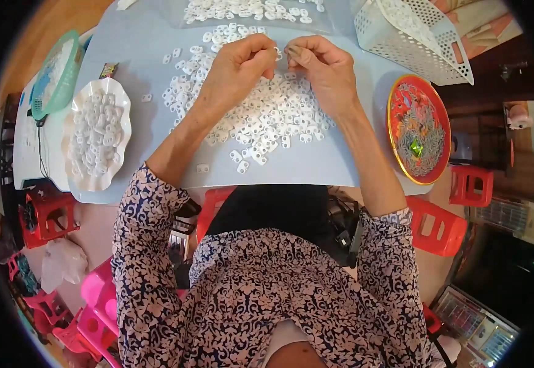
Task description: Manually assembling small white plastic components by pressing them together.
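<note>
Over the far part of the table, my left hand [235,72] is closed in a pinch on a small white plastic piece [278,54], which shows at its fingertips. Close beside it, my right hand [327,69] is also pinched, thumb against forefinger; whatever it holds is too small to make out. Beneath and between both hands spreads a loose pile of white plastic pieces [261,122], small rounded oblongs with dark holes. To the right stands a red round tray [394,116] with a gold rim, holding many thin grey metal parts and a shiny green wrapper [416,147].
A white scalloped dish [69,144] of white pieces sits at left, near a green basket [41,109]. A white perforated basket [445,64] stands at far right. More pieces fill a clear tray [251,26] at the back. Red stools [437,228] surround the light blue table [150,132].
</note>
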Tool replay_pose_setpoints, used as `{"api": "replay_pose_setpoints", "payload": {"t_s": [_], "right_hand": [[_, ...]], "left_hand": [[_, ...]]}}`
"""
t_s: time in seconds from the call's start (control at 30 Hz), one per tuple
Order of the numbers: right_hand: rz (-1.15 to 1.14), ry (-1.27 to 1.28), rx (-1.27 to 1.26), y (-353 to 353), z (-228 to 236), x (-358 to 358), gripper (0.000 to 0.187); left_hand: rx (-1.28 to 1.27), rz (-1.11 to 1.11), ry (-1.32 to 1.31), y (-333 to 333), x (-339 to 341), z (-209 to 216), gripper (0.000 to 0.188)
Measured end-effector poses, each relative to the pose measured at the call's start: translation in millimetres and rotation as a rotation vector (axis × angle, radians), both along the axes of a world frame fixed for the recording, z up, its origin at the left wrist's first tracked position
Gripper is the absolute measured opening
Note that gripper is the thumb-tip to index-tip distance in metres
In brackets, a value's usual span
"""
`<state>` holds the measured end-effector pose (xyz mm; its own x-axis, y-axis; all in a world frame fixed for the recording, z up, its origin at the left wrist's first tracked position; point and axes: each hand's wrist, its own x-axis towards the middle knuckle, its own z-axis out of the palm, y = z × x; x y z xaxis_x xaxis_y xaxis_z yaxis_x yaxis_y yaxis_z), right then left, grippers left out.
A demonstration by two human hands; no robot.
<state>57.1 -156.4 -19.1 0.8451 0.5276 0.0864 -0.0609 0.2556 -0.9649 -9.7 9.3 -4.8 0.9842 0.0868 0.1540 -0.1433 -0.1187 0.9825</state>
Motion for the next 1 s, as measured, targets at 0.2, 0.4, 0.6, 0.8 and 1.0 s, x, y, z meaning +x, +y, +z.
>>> {"api": "replay_pose_setpoints", "payload": {"t_s": [0.2,0.4,0.6,0.8,1.0], "right_hand": [[-0.015,-0.057,0.008,3.5,3.3,-4.5,0.022],[-0.033,-0.115,-0.009,4.7,4.2,-7.1,0.024],[-0.026,-0.159,-0.024,4.7,0.2,-5.2,0.025],[-0.053,-0.204,-0.071,2.7,7.2,-8.0,0.021],[-0.092,-0.235,-0.125,4.0,7.4,-8.4,0.008]], "left_hand": [[0.013,-0.013,-0.004,-0.6,-0.5,-2.5,0.017],[0.007,-0.024,-0.021,-2.2,0.1,-4.4,0.018],[0.064,-0.047,-0.021,-0.3,-0.5,-6.5,0.017],[0.041,-0.039,-0.057,-6.1,-2.4,-9.0,0.017],[0.026,-0.092,-0.045,-0.4,2.1,-13.0,0.017]]}}
